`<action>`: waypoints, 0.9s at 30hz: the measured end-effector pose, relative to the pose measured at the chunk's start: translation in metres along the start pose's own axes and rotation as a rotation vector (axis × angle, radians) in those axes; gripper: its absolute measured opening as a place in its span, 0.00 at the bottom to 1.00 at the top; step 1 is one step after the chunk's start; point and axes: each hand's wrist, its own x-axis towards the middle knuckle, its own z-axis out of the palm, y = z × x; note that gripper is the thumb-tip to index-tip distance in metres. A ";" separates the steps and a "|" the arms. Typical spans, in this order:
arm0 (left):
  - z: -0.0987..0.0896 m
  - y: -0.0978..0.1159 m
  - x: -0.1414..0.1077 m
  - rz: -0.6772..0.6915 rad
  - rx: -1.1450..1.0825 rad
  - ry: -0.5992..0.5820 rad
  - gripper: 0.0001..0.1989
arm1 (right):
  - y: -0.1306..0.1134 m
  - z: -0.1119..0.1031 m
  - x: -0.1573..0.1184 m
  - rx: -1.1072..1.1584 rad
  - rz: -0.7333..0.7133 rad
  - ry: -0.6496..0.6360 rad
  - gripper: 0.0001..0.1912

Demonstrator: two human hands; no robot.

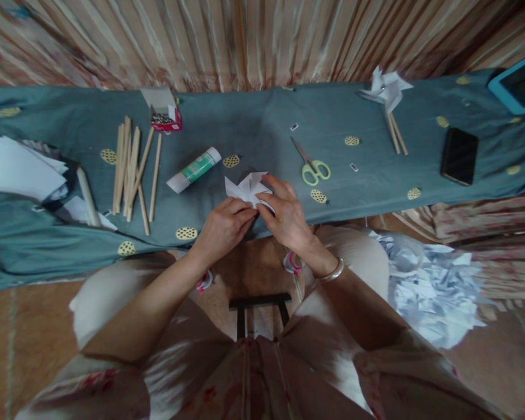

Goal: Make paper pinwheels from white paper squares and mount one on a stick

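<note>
Currently: white paper pinwheel sits mid-scene, near edge of worktop.
Left hand pinches near side, right hand pinches right side, both narrow; likely best to press lightly, centre held flat, tips uncrushed.

Dim, muted light is noted, with the shirt left in shadow and a glint returned by the bangle. The paper pinwheel is rendered softly; the curtain is stretched toward the upper corners.
</note>
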 end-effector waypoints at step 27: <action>0.001 0.000 0.000 -0.022 -0.025 0.010 0.11 | -0.004 -0.002 -0.006 -0.081 0.003 0.009 0.14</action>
